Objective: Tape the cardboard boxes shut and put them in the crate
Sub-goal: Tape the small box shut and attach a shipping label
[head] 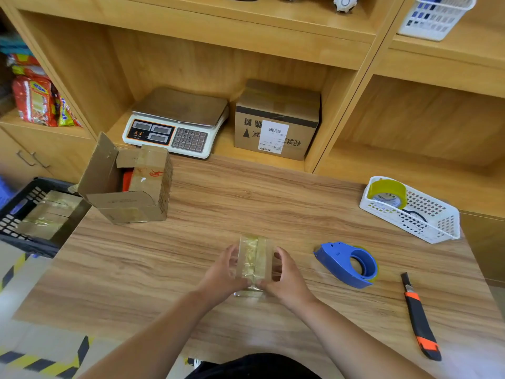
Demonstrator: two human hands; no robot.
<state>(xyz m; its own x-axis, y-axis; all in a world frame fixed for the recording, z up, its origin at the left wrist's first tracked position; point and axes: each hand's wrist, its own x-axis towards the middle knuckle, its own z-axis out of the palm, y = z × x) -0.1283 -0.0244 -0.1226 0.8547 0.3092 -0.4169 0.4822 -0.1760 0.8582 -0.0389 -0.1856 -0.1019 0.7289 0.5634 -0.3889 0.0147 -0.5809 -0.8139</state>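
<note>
A small cardboard box (255,259) wrapped in shiny clear tape stands on the wooden table (218,203) near its front middle. My left hand (222,272) grips its left side and my right hand (287,274) grips its right side, thumbs meeting at the near edge. A black crate (16,203) sits off the table's left edge with taped boxes (46,214) inside. The blue tape dispenser (348,263) lies on the table to the right of my hands.
An open larger cardboard box (128,187) stands at the table's left rear. A white basket (426,214) with a tape roll (386,192) sits far right. An orange-black utility knife (420,318) lies near the right front. On the shelf behind are a scale (175,124) and a labelled carton (276,121).
</note>
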